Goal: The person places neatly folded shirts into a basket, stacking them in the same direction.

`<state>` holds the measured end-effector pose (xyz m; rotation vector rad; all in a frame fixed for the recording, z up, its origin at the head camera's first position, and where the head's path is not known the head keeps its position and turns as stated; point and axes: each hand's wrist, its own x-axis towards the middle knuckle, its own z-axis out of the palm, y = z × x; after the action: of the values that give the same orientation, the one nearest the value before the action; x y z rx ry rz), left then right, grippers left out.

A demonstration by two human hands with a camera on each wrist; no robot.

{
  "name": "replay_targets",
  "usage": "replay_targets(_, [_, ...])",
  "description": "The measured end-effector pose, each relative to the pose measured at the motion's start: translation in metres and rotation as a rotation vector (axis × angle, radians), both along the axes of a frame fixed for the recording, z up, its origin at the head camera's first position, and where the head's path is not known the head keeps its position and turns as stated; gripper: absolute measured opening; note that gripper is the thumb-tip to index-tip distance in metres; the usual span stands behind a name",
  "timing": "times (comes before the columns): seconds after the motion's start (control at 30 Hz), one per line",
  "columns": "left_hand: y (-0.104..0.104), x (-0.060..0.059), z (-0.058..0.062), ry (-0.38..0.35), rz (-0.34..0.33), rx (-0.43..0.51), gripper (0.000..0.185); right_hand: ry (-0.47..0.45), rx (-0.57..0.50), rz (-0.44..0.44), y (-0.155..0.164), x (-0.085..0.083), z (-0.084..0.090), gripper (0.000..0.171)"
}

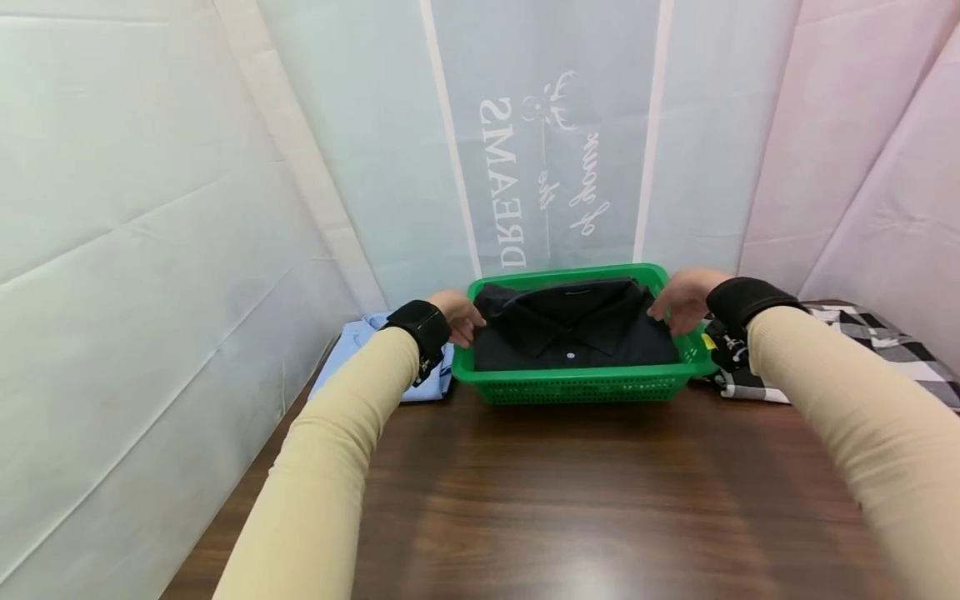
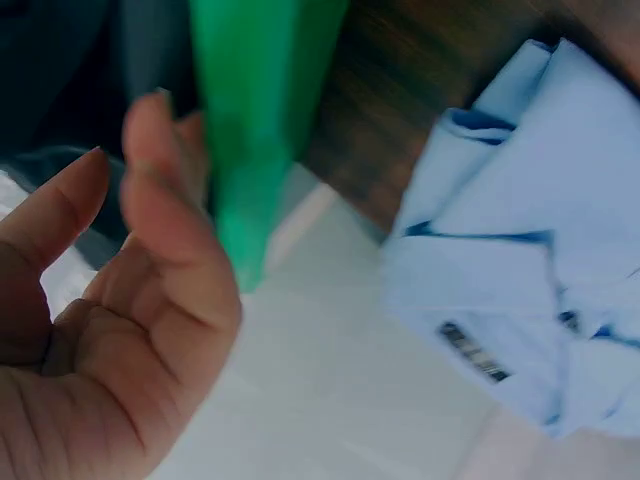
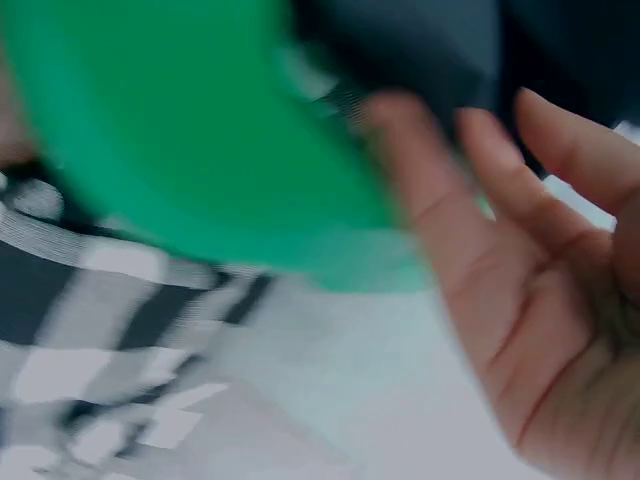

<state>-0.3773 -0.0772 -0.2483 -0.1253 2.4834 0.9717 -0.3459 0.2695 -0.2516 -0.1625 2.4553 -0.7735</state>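
A folded black shirt (image 1: 573,329), collar upward with a pale button, lies in a green plastic basket (image 1: 577,385). At the basket's left end is my left hand (image 1: 457,313), its loosely bent fingers over the rim beside the shirt. In the left wrist view, a gap shows between thumb and fingers of the left hand (image 2: 140,310), and no cloth is gripped. My right hand (image 1: 688,300) hovers over the right end, somewhat blurred. Seen from the right wrist, the fingers of the right hand (image 3: 530,270) are extended near the dark cloth; contact is hard to tell.
Left of the basket lies a folded light blue shirt (image 1: 356,348). A black-and-white checked garment (image 1: 862,333) lies to the right. Brown wooden table (image 1: 577,492) stretches in front. Pale cloth hangings (image 1: 570,142) with lettering stand behind and at both sides.
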Motion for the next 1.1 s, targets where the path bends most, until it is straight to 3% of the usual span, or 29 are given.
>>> replay_targets(0.07, [0.004, 0.002, 0.005, 0.023, -0.118, -0.100, 0.022, 0.017, 0.087, 0.103, -0.010, 0.003, 0.009, 0.045])
replay_targets(0.17, [0.015, 0.009, 0.016, 0.079, -0.249, -0.176, 0.023, 0.031, 0.118, 0.189, -0.025, 0.005, 0.023, 0.046])
replay_targets(0.23, [0.025, 0.012, 0.022, 0.132, -0.304, -0.203, 0.028, 0.025, 0.087, 0.201, -0.032, 0.002, 0.028, 0.051])
replay_targets(0.3, [0.037, 0.014, 0.024, 0.203, -0.302, -0.228, 0.028, 0.030, 0.068, 0.188, -0.038, -0.001, 0.030, 0.055])
replay_targets(0.37, [0.046, -0.021, 0.001, 0.295, -0.330, -0.269, 0.024, 0.024, 0.058, 0.167, -0.043, -0.007, 0.025, 0.058])
replay_targets(0.43, [0.053, -0.066, -0.036, 0.417, -0.386, -0.366, 0.025, 0.001, 0.047, 0.143, -0.046, -0.013, 0.015, 0.061])
replay_targets(0.5, [0.058, -0.106, -0.074, 0.465, -0.428, -0.449, 0.025, -0.025, 0.042, 0.115, -0.050, -0.018, 0.004, 0.063])
replay_targets(0.53, [0.058, -0.122, -0.088, 0.445, -0.449, -0.487, 0.034, -0.040, 0.039, 0.110, -0.052, -0.021, -0.002, 0.065])
replay_targets(0.6, [0.062, -0.109, -0.090, 0.379, -0.462, -0.568, 0.049, -0.053, 0.046, 0.112, -0.056, -0.023, -0.011, 0.066])
replay_targets(0.7, [0.063, -0.059, -0.069, 0.208, -0.417, -0.593, 0.063, -0.050, 0.103, 0.144, -0.065, -0.023, -0.020, 0.059])
replay_targets(0.77, [0.061, -0.027, -0.055, 0.166, -0.423, -0.624, 0.064, -0.055, 0.174, 0.178, -0.071, -0.023, -0.023, 0.040])
replay_targets(0.83, [0.059, -0.005, -0.044, 0.152, -0.455, -0.664, 0.062, -0.071, 0.253, 0.181, -0.079, -0.022, -0.025, 0.030])
replay_targets(0.9, [0.057, 0.008, -0.038, 0.157, -0.507, -0.718, 0.060, -0.069, 0.346, 0.151, -0.086, -0.023, -0.026, 0.032])
replay_targets(0.97, [0.057, 0.012, -0.035, 0.158, -0.533, -0.738, 0.059, -0.060, 0.412, 0.088, -0.093, -0.023, -0.025, 0.030])
replay_targets(1.1, [0.057, -0.003, -0.042, 0.160, -0.530, -0.740, 0.059, -0.023, 0.451, -0.018, -0.101, -0.024, -0.024, 0.045])
